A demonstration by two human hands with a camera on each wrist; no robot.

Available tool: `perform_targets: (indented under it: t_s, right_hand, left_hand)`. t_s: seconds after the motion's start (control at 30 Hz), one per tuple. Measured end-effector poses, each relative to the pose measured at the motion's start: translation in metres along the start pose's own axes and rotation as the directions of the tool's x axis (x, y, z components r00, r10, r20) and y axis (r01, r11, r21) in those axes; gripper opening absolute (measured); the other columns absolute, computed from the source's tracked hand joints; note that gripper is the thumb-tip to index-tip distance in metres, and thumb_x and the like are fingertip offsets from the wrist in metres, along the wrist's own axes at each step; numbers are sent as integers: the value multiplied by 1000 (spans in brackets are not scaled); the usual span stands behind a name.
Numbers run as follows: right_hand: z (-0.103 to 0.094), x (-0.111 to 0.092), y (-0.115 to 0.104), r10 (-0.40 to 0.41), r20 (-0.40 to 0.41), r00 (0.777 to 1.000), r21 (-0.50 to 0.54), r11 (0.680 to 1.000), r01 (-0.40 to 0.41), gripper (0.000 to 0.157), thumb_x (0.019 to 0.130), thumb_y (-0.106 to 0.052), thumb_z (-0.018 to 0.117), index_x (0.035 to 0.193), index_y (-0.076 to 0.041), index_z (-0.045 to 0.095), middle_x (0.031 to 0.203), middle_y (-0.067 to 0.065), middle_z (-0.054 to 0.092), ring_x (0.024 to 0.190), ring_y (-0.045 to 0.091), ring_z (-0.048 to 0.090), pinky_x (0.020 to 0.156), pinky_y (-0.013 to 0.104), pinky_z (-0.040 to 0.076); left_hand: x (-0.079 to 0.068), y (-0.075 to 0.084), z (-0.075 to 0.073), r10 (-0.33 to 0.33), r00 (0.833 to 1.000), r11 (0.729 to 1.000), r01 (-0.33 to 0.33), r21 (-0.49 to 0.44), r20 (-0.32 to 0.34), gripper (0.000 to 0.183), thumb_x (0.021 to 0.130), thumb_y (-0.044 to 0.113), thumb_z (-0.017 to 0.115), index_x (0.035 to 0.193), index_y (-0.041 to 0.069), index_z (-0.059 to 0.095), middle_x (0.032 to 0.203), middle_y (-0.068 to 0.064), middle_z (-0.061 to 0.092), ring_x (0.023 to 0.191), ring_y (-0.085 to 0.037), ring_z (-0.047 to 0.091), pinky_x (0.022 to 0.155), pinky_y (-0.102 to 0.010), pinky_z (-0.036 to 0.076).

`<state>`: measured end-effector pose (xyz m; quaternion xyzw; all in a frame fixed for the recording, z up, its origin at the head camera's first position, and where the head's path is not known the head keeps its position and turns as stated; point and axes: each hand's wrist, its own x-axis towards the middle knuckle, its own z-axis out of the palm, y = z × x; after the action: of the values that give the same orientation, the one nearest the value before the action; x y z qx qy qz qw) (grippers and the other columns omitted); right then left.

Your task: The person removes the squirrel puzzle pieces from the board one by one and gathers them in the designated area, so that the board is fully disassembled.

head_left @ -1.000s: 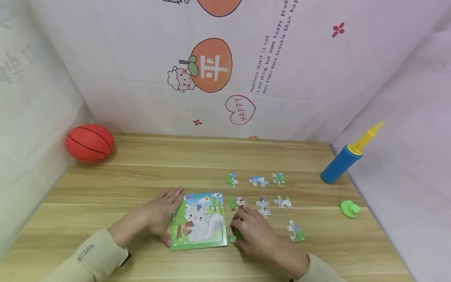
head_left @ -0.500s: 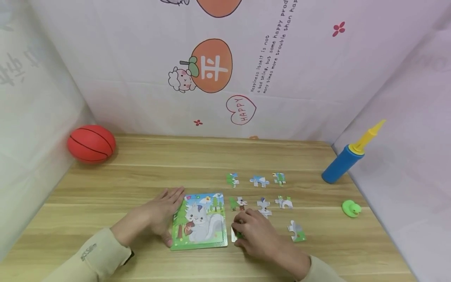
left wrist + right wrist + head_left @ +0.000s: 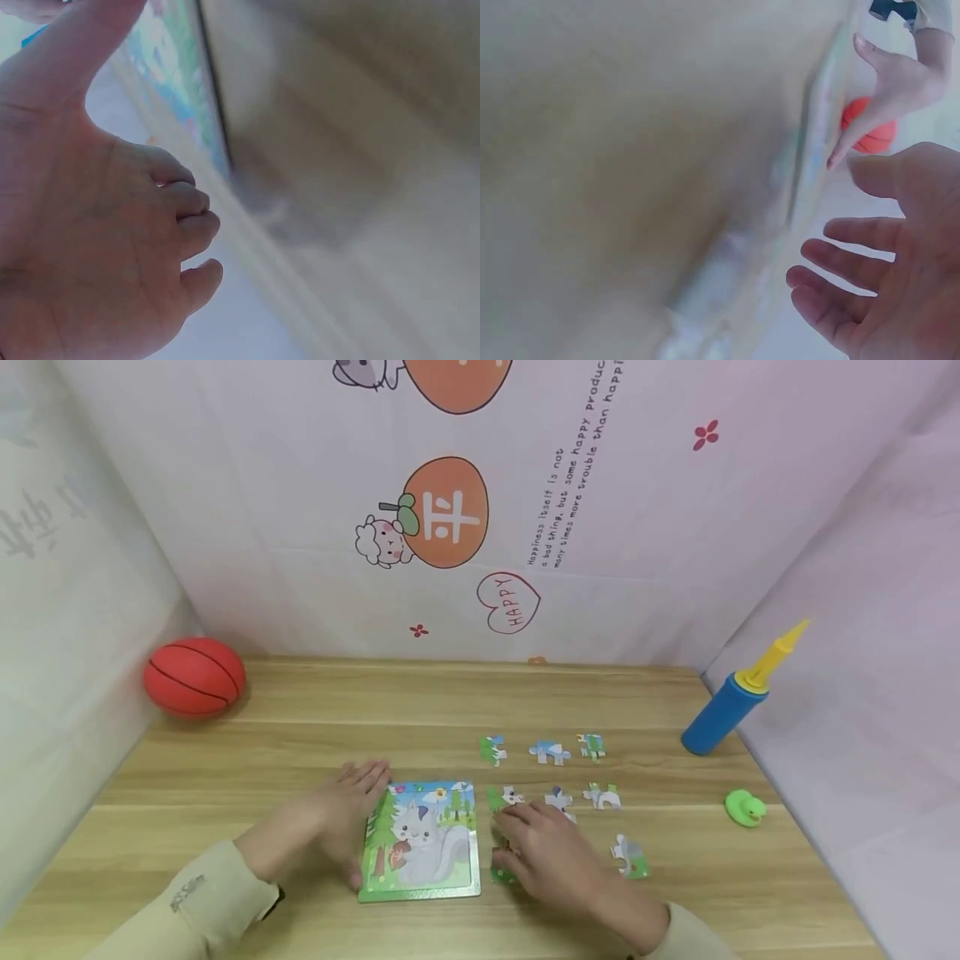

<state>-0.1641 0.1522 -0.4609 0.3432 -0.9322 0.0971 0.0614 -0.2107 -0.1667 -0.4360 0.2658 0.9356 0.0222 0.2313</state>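
A square jigsaw puzzle board with a squirrel picture lies flat on the table. My left hand is at the board's left side, its fingers extended and thumb spread in the left wrist view. To the right of the board, my right hand is over a green-edged puzzle piece, which it partly covers. Its fingers are relaxed and apart, with nothing between them in the right wrist view. Several loose pieces lie in rows beyond it, among them a blue-and-white piece and a grey-and-green piece.
A red ball sits at the back left against the wall cloth. At the right stand a blue-and-yellow hand pump and a small green toy duck. Printed cloth walls border the wooden table at the back and sides.
My right hand has let go of the green-edged piece and its fingers have loosened and risen slightly. The left hand stays by the board. The head view has tilted slightly upward.
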Motion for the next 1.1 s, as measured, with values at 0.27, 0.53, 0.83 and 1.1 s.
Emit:
perform_targets:
  t_s: [0.27,0.53,0.83,1.1]
  right_hand:
    - [-30,45,17,-34,-44,998,2,999,34,48,109,-35,51,142,0,61,148,19,62,134,37,64,114,55,52]
    - [-42,92,33,-44,110,993,-34,998,48,57,112,-46,37,162,-21,38,172,12,29,160,45,25,128,70,25]
    - [-30,102,43,21,220,975,-56,998,-9,66,107,-63,34,166,-37,20,178,6,6,162,48,9,124,81,14]
    - [-25,94,52,90,248,965,-94,993,-69,75,102,-75,29,166,-38,20,178,8,4,163,48,4,124,81,12]
  left_hand:
    - [17,-6,-28,180,935,983,-161,86,-305,102,90,44,76,165,2,21,175,-18,18,164,-39,16,133,-65,12]
    - [37,5,-51,266,868,947,-155,281,-418,79,97,62,57,162,20,38,174,-11,27,163,-35,23,134,-64,9]
    - [47,-1,-49,216,885,957,-109,268,-412,80,97,70,48,162,25,38,176,-10,19,164,-36,17,131,-70,5]
    - [51,-10,-41,171,902,969,-83,231,-396,83,95,68,53,163,25,35,176,-11,16,164,-39,14,130,-73,4]
